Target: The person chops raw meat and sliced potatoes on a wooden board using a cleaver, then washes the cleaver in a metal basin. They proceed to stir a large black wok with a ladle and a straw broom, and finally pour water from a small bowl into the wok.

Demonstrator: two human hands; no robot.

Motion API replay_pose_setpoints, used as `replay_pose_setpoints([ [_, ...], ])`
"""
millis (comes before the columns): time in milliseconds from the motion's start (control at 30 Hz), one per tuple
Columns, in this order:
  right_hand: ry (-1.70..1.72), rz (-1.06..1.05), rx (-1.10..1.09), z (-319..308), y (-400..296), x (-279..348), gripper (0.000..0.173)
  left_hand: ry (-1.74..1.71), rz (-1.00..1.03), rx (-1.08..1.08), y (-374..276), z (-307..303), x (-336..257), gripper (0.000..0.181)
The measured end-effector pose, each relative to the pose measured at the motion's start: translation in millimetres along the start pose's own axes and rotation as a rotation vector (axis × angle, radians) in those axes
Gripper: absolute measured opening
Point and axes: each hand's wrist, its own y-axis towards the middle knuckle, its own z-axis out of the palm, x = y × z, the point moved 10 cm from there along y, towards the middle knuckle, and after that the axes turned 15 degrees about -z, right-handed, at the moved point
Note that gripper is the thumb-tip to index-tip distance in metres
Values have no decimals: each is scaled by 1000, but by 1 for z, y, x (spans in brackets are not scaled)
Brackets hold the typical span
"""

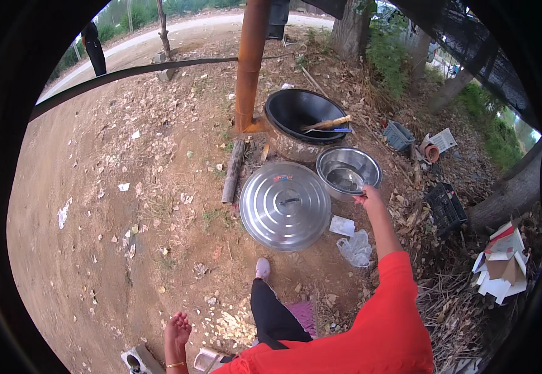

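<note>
My right hand [368, 195] grips the near rim of a stainless steel basin [347, 166], which has a little clear liquid at its bottom. Touching or close to the basin's left side lies a large round metal lid [271, 219] with a dark handle. Behind both is a black wok [287, 107] set in a rusty stove body [294, 148]. Across the wok's right rim rest a straw brush [331, 123] and a utensil with a blue handle [342, 130]. My left hand [178, 329] is low at the left, empty, its fingers slightly curled over bare ground.
A rusty stovepipe [251, 70] rises behind the wok, with a log [233, 172] below it. Nearer lie a plastic bag [356, 248] and white paper [342, 226]. At right are crates [445, 208], torn cardboard [502, 266] and tree trunks. A person [94, 49] stands far left.
</note>
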Motion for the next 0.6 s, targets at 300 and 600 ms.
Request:
replay_pose_setpoints([
  [300, -400, -183, -68, 185, 154, 62, 41, 22, -195, -212, 103, 65, -37, 15],
  [600, -1202, -478, -307, 266, 267, 106, 52, 184, -217, -82, 121, 237, -42, 21],
])
